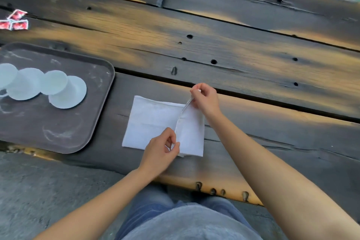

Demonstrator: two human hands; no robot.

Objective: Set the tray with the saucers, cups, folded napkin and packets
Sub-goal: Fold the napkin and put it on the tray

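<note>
Folding napkin [153,122] at mid-frame, just right of tray [93,122].
Pinching its raised flap with left hand [161,152] at near edge and right hand [204,99] at far edge. Already on tray, at left: saucers [75,96], cups [55,82]. Left to do: finishing fold, loading napkin, fetching packets [15,21] from upper left of table [253,54]. Nothing seen blocking either path.
</note>
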